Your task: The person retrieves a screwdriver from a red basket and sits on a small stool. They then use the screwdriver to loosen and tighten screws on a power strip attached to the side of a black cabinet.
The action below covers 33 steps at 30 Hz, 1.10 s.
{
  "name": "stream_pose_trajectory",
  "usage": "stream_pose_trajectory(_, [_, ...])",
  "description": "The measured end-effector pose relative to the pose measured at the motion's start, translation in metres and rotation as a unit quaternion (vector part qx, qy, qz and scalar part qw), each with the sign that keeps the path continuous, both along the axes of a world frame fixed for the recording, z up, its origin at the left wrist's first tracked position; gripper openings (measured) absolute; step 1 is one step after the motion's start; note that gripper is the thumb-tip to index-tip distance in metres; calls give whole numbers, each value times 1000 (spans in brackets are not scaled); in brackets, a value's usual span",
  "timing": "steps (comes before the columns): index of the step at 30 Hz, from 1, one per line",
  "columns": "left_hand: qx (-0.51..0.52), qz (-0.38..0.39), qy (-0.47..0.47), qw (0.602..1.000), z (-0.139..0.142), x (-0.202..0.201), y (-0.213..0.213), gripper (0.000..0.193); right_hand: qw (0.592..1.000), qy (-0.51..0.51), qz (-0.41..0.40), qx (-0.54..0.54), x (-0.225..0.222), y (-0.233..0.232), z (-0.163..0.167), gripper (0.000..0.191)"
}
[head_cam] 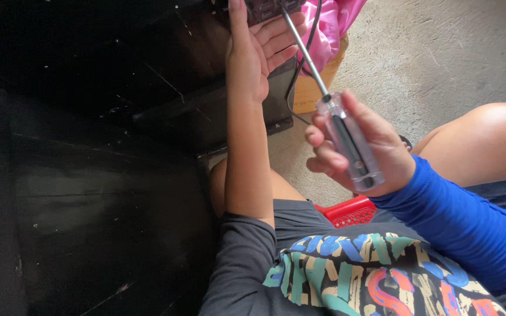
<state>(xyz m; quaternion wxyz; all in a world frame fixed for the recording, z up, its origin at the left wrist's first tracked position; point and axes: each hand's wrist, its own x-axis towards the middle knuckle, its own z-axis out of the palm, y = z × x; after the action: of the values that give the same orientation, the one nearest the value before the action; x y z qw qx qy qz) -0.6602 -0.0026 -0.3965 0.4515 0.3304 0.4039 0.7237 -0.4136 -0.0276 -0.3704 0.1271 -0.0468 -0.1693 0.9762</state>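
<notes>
Shirt: a dark shirt [323, 275] with a coloured print fills the lower middle of the frame, nearest the camera.
Red basket: a bit of red plastic mesh [349, 212] shows just above the shirt, at the lower centre.
Right hand: the right hand [361, 149], in a blue sleeve [469, 228], sits right of centre with its fingers wrapped around the handle of a screwdriver.
Screwdriver: the screwdriver [346, 137] has a clear handle and a metal shaft that slants up and left to the top edge of the frame.
Left hand: the left hand [256, 50] reaches up the middle of the frame, fingers pressed together and curled against a small dark part [262, 8] at the top edge.
Part: the shaft tip meets this part; how it sits there I cannot tell.
Cable: a thin black cable [293, 88] hangs beside the left wrist.
Dark cabinet: black panels [118, 117] fill the left half.
Far ground: pink cloth [326, 29] lies over a yellow box [314, 88] at the top centre, on a grey concrete floor [440, 52].
</notes>
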Motion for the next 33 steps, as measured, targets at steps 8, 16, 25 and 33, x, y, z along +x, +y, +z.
stream_pose_trajectory(8, [-2, -16, -33, 999, -11, 14, -7, 86, 974, -150, -54, 163, 0, 1, -5, 47])
stream_pose_trajectory(16, [50, -1, -2, 999, -19, 41, -15, 38, 923, -259, -79, 272, -6, 2, 9, 41])
stream_pose_trajectory(25, [66, -3, -67, 996, -16, 48, -12, 34, 688, -346, -35, 637, 23, -6, 15, 35])
stream_pose_trajectory(33, [75, -87, -49, 992, -3, 39, -19, 31, 988, 75, 85, 105, 22, 3, 13, 53])
